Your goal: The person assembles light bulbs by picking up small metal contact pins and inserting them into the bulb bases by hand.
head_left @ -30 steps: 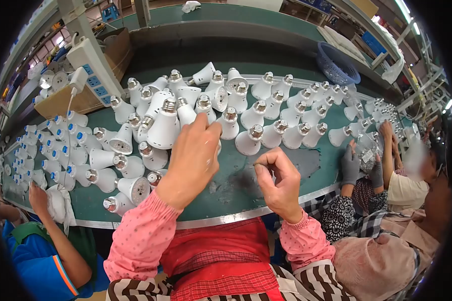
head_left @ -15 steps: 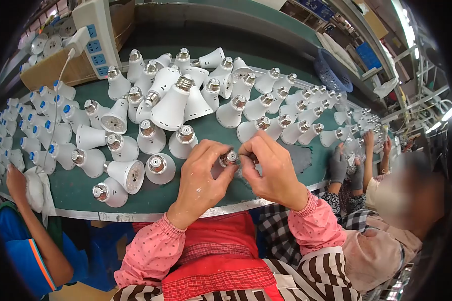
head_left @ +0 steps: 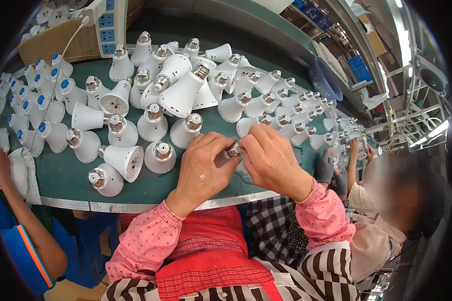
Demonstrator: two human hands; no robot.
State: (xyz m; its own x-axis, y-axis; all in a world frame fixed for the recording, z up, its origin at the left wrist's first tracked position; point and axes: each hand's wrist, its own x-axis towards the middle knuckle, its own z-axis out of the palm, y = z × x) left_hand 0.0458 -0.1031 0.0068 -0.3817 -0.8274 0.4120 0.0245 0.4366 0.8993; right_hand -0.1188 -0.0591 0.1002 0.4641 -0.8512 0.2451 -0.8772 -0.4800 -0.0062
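Observation:
My left hand (head_left: pixel 203 168) is wrapped round a white light bulb (head_left: pixel 232 150) whose silver screw cap points up between thumb and forefinger. The bulb's body is mostly hidden by the hand. My right hand (head_left: pixel 273 160) is closed in a pinch, its fingertips right against the side of the cap. Whatever lies between those fingertips is hidden. Close to my left hand, a bulb (head_left: pixel 160 157) and another bulb (head_left: pixel 186 130) stand cap up on the green bench (head_left: pixel 196 193).
Many bulbs crowd the bench, some lying on their sides; those at left wear blue caps (head_left: pixel 65 84). A power strip (head_left: pixel 107 30) with a white cord stands behind. A blue basket (head_left: pixel 325 80) is at back right. Co-workers sit both sides, one with grey gloves (head_left: pixel 325 168).
My right fingertips have closed in from slightly apart to meet the cap's side. My left hand keeps its hold on the bulb. The head view has shifted a little.

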